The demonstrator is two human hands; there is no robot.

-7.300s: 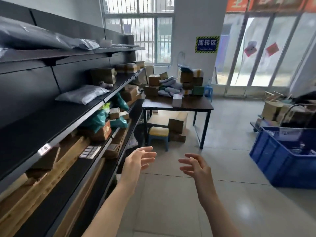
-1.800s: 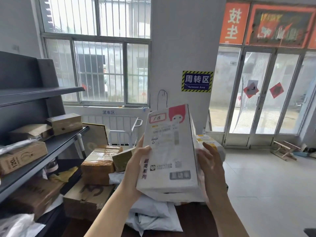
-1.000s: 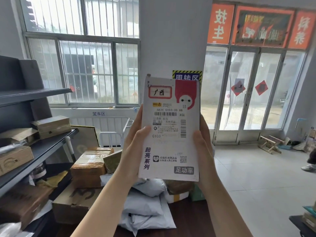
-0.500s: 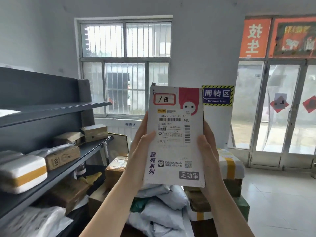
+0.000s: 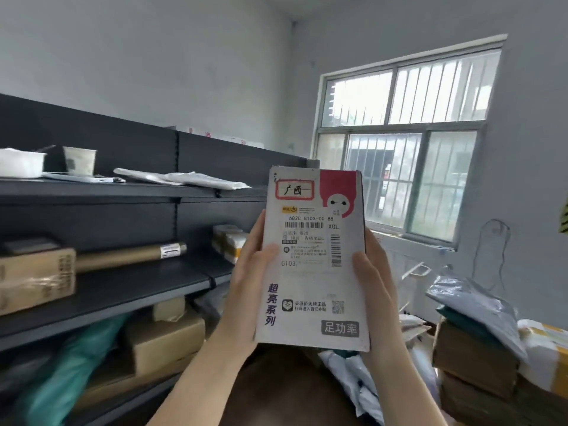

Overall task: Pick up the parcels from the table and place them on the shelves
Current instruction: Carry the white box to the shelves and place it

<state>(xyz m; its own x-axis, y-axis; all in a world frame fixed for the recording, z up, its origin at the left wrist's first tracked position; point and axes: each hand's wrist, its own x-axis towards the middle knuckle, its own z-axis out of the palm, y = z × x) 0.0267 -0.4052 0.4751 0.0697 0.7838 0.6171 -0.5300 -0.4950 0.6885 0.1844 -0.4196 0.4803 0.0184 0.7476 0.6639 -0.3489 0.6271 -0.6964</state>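
both hands hold parcel upright, shelves blurred.

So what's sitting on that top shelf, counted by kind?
White plastic tub: 1
Paper cup: 1
Flat white slab, maybe a phone: 1
White plastic mailers: 2, overlapping, as far as I can tell
Total: 5

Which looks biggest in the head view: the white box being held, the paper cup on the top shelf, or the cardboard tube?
1. White box, though it is nearest the camera, which inflates it.
2. Cardboard tube, long but slim.
3. Paper cup, clearly smallest.
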